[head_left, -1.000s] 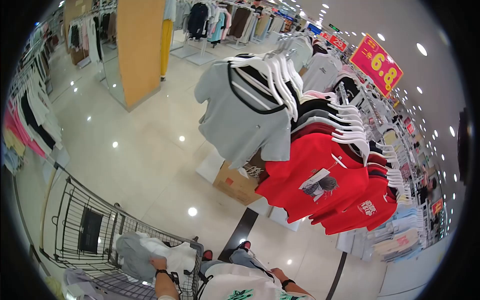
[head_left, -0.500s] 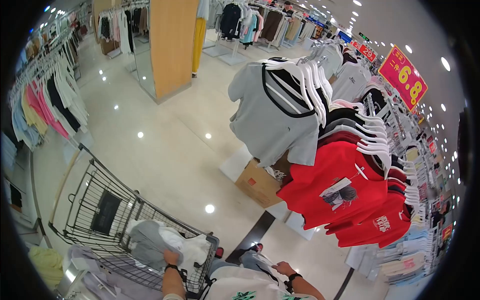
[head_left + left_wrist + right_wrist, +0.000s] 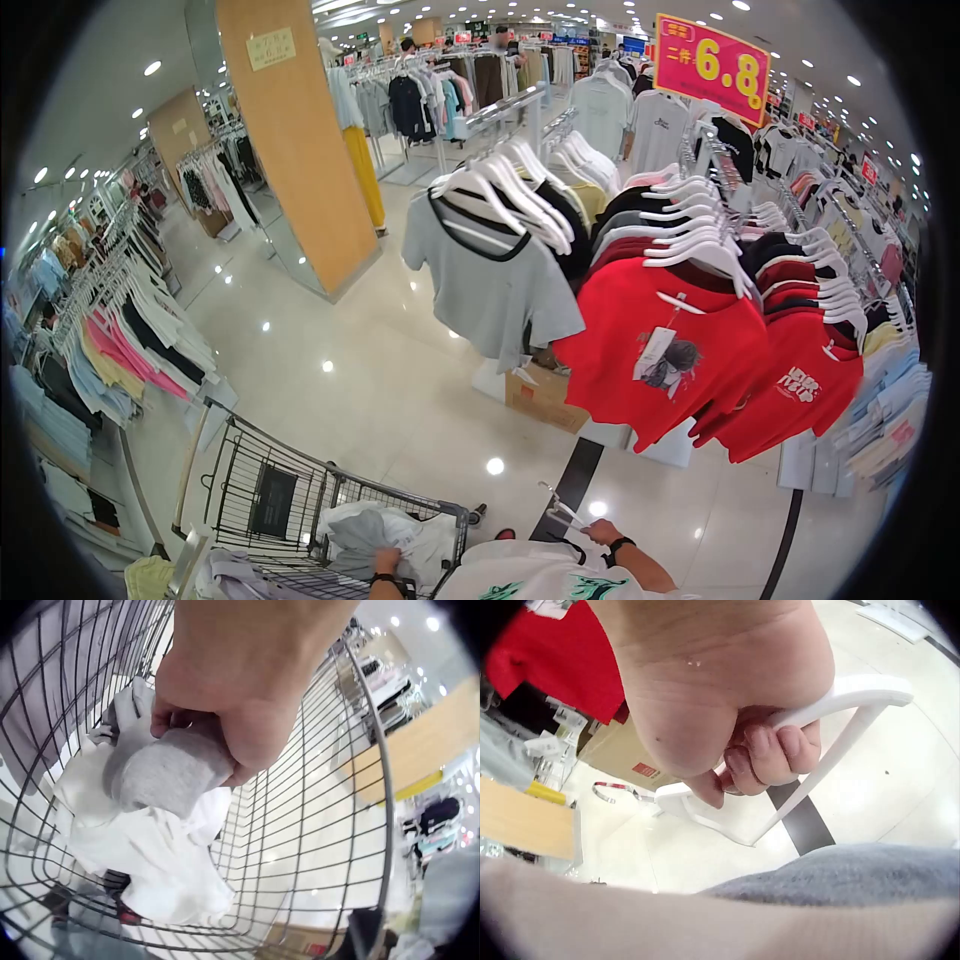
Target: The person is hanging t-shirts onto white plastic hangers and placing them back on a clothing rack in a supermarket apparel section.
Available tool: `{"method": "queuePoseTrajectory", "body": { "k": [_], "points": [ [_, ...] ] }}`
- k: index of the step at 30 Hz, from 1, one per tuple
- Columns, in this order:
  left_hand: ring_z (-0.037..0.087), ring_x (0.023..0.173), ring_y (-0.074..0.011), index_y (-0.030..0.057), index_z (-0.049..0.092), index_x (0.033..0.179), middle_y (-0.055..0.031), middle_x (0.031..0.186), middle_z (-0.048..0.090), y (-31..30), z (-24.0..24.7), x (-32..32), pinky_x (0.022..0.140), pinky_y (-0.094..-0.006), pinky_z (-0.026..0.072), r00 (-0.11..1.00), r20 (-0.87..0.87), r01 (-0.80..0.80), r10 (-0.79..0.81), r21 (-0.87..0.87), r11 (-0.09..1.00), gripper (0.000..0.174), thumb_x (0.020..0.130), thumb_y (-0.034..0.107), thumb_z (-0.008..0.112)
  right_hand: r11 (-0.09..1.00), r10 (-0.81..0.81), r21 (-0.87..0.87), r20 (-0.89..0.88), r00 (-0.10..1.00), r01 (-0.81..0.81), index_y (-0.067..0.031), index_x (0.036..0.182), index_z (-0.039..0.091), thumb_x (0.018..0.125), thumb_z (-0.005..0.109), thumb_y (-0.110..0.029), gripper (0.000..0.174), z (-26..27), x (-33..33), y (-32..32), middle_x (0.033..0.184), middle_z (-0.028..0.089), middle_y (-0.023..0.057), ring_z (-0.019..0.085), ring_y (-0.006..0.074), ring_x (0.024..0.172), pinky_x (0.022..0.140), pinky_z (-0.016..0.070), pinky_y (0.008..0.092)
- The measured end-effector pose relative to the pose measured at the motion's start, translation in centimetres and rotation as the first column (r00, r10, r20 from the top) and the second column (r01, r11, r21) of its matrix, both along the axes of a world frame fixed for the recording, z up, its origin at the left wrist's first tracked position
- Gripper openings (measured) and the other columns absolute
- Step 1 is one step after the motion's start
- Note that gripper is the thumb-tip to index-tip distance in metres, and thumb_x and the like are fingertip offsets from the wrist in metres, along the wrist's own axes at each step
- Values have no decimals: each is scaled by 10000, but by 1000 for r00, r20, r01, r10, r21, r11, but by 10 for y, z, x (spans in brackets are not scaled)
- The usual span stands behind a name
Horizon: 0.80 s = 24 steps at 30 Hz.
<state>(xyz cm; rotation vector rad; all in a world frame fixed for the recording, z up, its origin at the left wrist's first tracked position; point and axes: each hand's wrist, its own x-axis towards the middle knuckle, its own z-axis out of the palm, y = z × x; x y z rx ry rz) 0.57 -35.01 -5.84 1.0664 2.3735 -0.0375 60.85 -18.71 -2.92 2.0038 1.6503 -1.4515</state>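
In the shopping cart (image 3: 388, 787), my left hand (image 3: 232, 694) grips a bunched light grey garment (image 3: 165, 776), thumb and fingers closed on the cloth. White garments (image 3: 161, 859) lie crumpled beneath and beside it in the wire basket. My right hand (image 3: 727, 712) holds a white clothes hanger (image 3: 870, 691) with its fingers curled round one bar. The hanger's metal hook (image 3: 615, 787) points away from the hand, and no garment hangs on it. In the head view the right hand is at the front of my body, right of the cart.
Ahead stands a rack with a grey T-shirt (image 3: 490, 270) and red T-shirts (image 3: 660, 345) on hangers, under a price sign (image 3: 712, 66). A cardboard box (image 3: 545, 398) sits below. A wooden pillar (image 3: 300, 150) rises behind the aisle; more clothes hang at left (image 3: 130, 340).
The head view has tilted upward and levelled, so the cart and hands sit lower and further right. The hanger's hook now shows ahead of my right hand. My left hand stays on the grey garment.
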Motion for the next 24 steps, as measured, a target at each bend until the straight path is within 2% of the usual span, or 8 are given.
{"method": "queuePoseTrajectory", "body": {
  "k": [3,6,15,16,17,19,22,24],
  "points": [
    [683,902,-443,-48,728,873,-303,953,698,7,20,-22,826,-510,540,986,-66,158,-154,64,985,462,710,383,758,996,-79,-54,-23,997,78,-19,802,741,836,707,-489,473,-28,17,-17,738,712,96,659,224,615,639,550,378],
    [647,763,-426,-74,677,817,-285,812,659,12,52,-22,714,-542,491,685,421,-726,595,316,611,353,760,274,683,950,-289,-134,-34,957,282,-9,806,739,825,733,-463,455,-18,52,-47,750,716,106,658,224,611,618,546,370],
    [562,767,-290,-67,597,825,-151,786,583,49,177,-59,714,-411,451,651,516,-741,557,592,317,253,737,157,677,626,-773,-306,-124,622,717,-39,912,727,878,677,-350,317,-167,120,-186,755,712,107,691,249,660,605,545,349],
    [564,775,-267,-58,604,845,-141,815,585,53,204,-53,710,-399,452,633,606,-766,482,578,280,248,740,154,677,973,-186,118,-121,975,200,-79,949,734,876,652,-356,298,-171,126,-201,823,729,113,710,272,745,658,556,373],
    [567,782,-244,-50,611,865,-131,843,587,60,238,-37,707,-388,453,609,686,-792,398,559,246,244,743,151,678,777,435,436,151,888,-454,-119,987,741,873,626,-361,291,-178,132,-210,891,746,119,728,295,830,711,567,398],
    [566,773,-220,-44,616,864,-104,834,591,76,288,-2,698,-373,452,631,702,-774,330,597,211,223,753,142,671,877,460,86,141,877,-473,-192,1055,738,865,583,-393,317,-173,123,-202,1004,744,113,710,313,977,806,563,427],
    [568,757,-176,-28,624,859,-51,817,599,92,336,38,694,-339,452,672,719,-739,178,633,232,174,772,119,654,927,-373,-62,-33,927,370,-26,971,743,813,647,-426,441,-185,112,-197,987,725,240,699,392,963,843,548,443],
    [581,744,-134,-20,655,891,-3,804,622,99,361,57,710,-285,456,707,705,-676,54,651,346,145,794,84,631,921,-388,-58,-72,919,385,12,924,735,795,665,-439,474,-162,108,-185,963,720,261,693,408,964,844,545,453]
  ]
}}
